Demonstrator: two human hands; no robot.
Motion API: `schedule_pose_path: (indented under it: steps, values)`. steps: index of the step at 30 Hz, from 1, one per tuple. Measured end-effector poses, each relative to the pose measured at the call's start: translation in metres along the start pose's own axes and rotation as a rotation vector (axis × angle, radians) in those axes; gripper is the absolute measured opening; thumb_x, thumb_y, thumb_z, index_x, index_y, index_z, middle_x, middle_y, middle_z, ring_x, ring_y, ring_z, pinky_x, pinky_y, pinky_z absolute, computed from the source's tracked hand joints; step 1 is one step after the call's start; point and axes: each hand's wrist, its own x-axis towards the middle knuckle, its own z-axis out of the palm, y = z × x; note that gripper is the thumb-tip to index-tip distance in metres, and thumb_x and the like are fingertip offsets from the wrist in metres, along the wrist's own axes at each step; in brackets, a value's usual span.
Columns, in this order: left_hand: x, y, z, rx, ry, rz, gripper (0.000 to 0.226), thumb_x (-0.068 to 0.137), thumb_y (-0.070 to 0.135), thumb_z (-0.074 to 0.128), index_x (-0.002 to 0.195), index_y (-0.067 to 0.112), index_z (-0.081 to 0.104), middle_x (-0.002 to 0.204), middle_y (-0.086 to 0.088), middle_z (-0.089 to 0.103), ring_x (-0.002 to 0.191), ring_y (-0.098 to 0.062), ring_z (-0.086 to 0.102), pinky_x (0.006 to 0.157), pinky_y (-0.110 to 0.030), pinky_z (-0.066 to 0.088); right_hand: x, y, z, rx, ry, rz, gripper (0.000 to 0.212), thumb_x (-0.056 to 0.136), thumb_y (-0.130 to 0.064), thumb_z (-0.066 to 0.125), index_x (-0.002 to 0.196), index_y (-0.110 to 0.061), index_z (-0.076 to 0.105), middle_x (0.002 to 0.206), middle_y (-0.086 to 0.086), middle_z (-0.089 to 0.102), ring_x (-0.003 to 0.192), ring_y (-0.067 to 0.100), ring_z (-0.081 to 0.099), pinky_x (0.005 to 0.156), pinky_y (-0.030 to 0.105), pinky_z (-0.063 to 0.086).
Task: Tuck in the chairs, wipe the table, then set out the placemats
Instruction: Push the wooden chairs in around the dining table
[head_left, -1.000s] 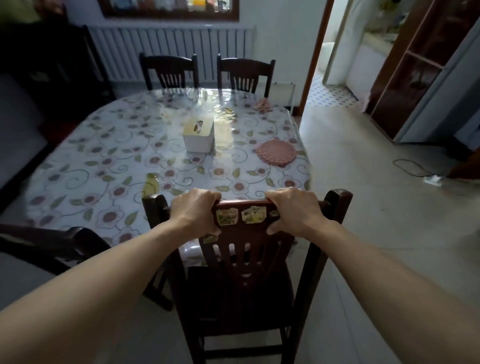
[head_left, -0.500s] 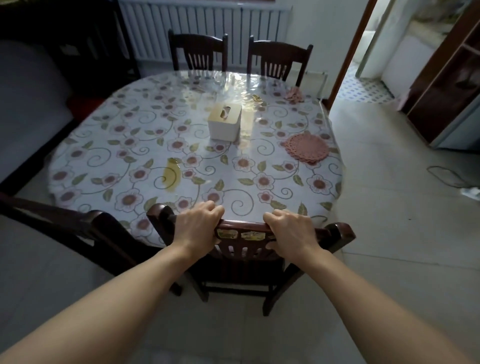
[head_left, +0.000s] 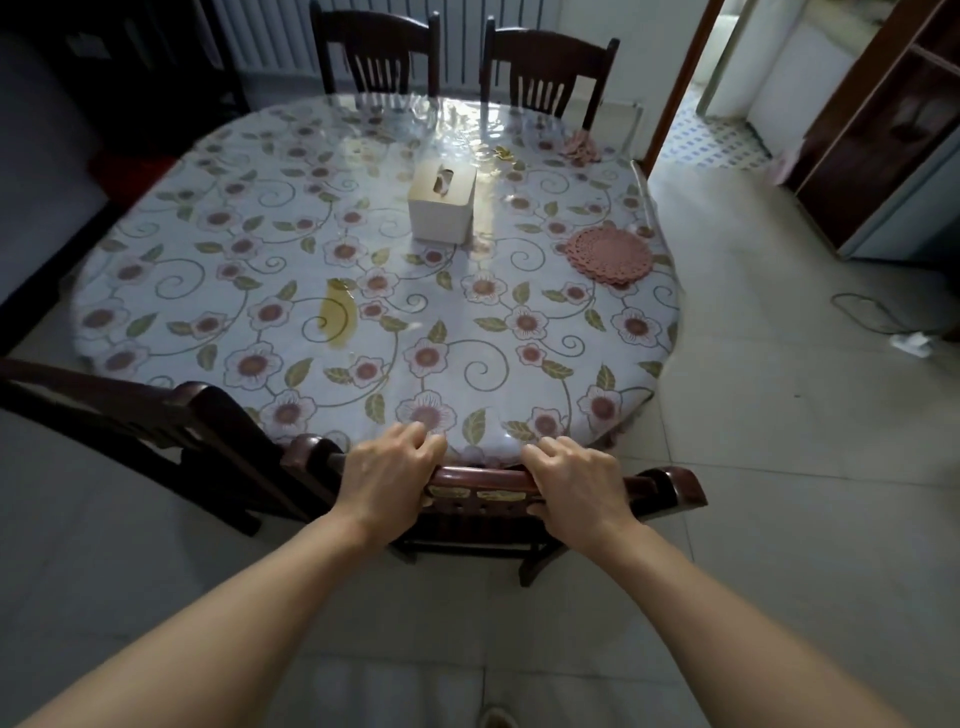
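Both hands, left (head_left: 388, 478) and right (head_left: 577, 483), are gripping the chair (head_left: 670, 486) rail, risking fingers getting pinched against the table (head_left: 208, 291) edge if pushing harder.

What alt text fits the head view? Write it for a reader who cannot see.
Both hands, the left hand and the right hand, grip the top rail of a dark wooden chair pushed against an oval table with a floral cover. On the table sit a tissue box and a stack of pink round placemats.
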Motion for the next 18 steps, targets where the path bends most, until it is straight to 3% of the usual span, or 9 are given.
schedule_pose_path:
  steps: [5,8,10,14,18]
  values:
    - [-0.007,0.004,0.009,-0.078,-0.013,0.006,0.048,0.055,0.015,0.080,0.096,0.031,0.062,0.079,0.009,0.062,0.074,-0.016,0.064,0.047,-0.024,0.033,-0.011,-0.005,0.004,-0.002,0.012,0.029,0.054,0.034,-0.016,0.090,0.076,-0.019,0.056,0.065,-0.005,0.057,0.054,0.016,0.057,0.041,0.021,0.028]
    - [-0.008,0.006,0.008,-0.055,-0.040,0.015,0.049,0.043,0.017,0.086,0.084,0.032,0.065,0.068,0.012,0.062,0.060,-0.012,0.062,0.043,-0.021,0.029,-0.010,-0.004,0.006,-0.022,0.006,0.036,0.056,0.034,-0.018,0.089,0.082,-0.021,0.060,0.057,-0.004,0.058,0.045,0.019,0.059,0.038,0.022,0.031]
    - [-0.004,0.005,0.009,-0.033,-0.035,0.021,0.050,0.038,0.017,0.086,0.080,0.032,0.065,0.063,0.012,0.060,0.054,-0.011,0.060,0.041,-0.021,0.029,-0.008,-0.002,0.008,-0.017,0.001,0.031,0.051,0.045,-0.019,0.088,0.088,-0.021,0.062,0.062,-0.002,0.063,0.051,0.024,0.063,0.042,0.026,0.035]
    - [0.010,-0.008,0.008,-0.030,-0.003,0.020,0.044,0.042,0.013,0.085,0.072,0.026,0.056,0.061,0.009,0.057,0.054,-0.016,0.059,0.046,-0.023,0.024,0.008,-0.003,0.007,0.053,0.008,0.039,0.033,0.075,-0.018,0.072,0.104,-0.022,0.057,0.090,-0.002,0.068,0.084,0.026,0.066,0.058,0.030,0.039]
    - [0.024,-0.020,0.008,-0.020,0.020,-0.016,0.040,0.047,0.013,0.085,0.075,0.024,0.058,0.065,0.007,0.059,0.058,-0.017,0.059,0.049,-0.022,0.023,0.027,-0.002,0.005,0.106,0.005,-0.001,0.029,0.074,-0.016,0.072,0.099,-0.019,0.058,0.091,-0.001,0.068,0.084,0.028,0.065,0.061,0.034,0.046]
